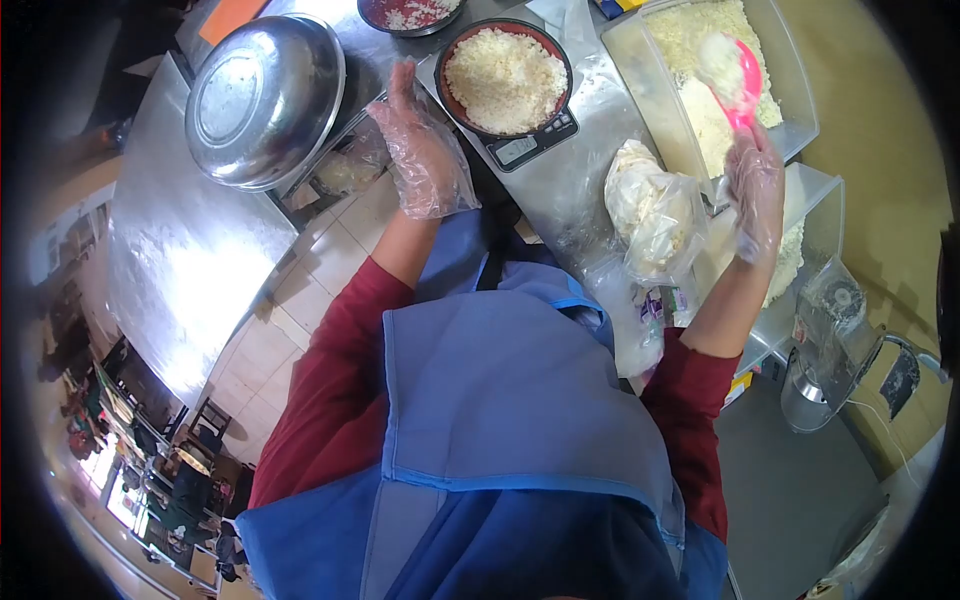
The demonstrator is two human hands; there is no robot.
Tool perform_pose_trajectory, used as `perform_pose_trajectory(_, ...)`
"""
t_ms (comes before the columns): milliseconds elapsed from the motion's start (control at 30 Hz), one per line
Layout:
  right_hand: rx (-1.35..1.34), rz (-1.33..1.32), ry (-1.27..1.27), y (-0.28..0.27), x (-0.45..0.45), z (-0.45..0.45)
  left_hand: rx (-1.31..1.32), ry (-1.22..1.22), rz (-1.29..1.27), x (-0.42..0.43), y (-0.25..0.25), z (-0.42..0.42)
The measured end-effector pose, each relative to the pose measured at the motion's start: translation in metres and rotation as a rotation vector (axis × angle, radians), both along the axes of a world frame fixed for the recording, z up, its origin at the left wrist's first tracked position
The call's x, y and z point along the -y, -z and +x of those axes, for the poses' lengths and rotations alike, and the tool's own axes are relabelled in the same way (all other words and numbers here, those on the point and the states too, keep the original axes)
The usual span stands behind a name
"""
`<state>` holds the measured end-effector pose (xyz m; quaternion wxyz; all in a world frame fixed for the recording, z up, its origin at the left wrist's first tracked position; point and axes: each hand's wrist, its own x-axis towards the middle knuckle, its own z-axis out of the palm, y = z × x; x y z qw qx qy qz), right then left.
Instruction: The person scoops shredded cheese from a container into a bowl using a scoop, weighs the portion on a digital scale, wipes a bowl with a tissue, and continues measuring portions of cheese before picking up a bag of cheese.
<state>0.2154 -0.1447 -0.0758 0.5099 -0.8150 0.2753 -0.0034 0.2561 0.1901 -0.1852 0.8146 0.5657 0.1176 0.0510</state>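
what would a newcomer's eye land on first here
The bright pink scoop, held in the gloved right hand and loaded with white crumbs over a clear bin at upper right. Next, the big shiny metal bowl at upper left, seemingly upside down. Then, at top centre, a heaped bowl on a digital scale.

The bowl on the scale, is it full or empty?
The bowl is well filled, not empty: a white crumbly heap hides its bottom, and only its darker edge shows around.

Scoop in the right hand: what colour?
Bright pink scoop, seen in the head view, held by the right hand.
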Motion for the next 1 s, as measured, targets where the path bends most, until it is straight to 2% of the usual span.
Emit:
perform_pose_trajectory(33,0.094,-0.163,-0.069,0.013,0.015,0.000,0.010,0.003,0.015,-0.001,0.004,-0.001)
perform_pose_trajectory(67,0.095,-0.164,-0.070,0.011,0.009,0.002,0.021,0.008,0.031,0.000,0.006,-0.001)
perform_pose_trajectory(133,-0.333,-1.206,-0.209,0.012,-0.007,0.004,0.013,0.008,0.022,-0.001,0.007,-0.002)
perform_pose_trajectory(300,-0.235,-1.087,-0.076,-0.005,-0.027,-0.003,-0.016,0.011,0.037,-0.002,0.002,-0.003)
perform_pose_trajectory(367,0.033,-0.933,-0.112,-0.026,-0.052,-0.008,-0.006,0.021,0.033,-0.002,0.005,-0.003)
perform_pose_trajectory(400,0.033,-0.934,-0.110,-0.037,-0.070,-0.009,-0.006,0.023,0.032,0.000,0.006,-0.003)
perform_pose_trajectory(467,-0.065,-0.742,-0.259,-0.052,-0.109,-0.008,0.008,0.016,-0.005,0.003,0.008,-0.002)
perform_pose_trajectory(533,0.114,-0.723,-0.433,-0.041,-0.134,-0.011,0.008,0.022,-0.014,0.008,0.008,-0.004)
perform_pose_trajectory(567,0.123,-0.720,-0.436,-0.034,-0.146,-0.010,0.008,0.027,-0.023,0.010,0.008,-0.003)
perform_pose_trajectory(633,0.311,-0.587,-0.511,-0.021,-0.165,-0.007,0.020,0.021,-0.070,0.012,0.014,-0.003)
perform_pose_trajectory(733,0.366,-0.625,-0.532,-0.006,-0.170,-0.005,0.003,0.000,-0.196,0.013,0.010,-0.005)
perform_pose_trajectory(767,0.368,-0.631,-0.529,-0.012,-0.170,-0.004,0.000,0.016,-0.107,0.006,0.014,-0.007)
perform_pose_trajectory(800,0.256,-0.640,-0.513,-0.025,-0.167,-0.004,-0.001,0.040,-0.029,0.007,0.008,-0.006)
perform_pose_trajectory(833,0.142,-0.654,-0.492,-0.036,-0.161,-0.002,-0.020,-0.004,-0.108,0.010,0.000,-0.008)
perform_pose_trajectory(867,0.135,-0.678,-0.479,-0.043,-0.146,0.000,-0.019,-0.007,-0.054,0.005,0.012,-0.007)
perform_pose_trajectory(1000,-0.202,-0.893,-0.172,-0.066,-0.053,0.021,-0.056,0.025,0.016,-0.009,0.000,-0.009)
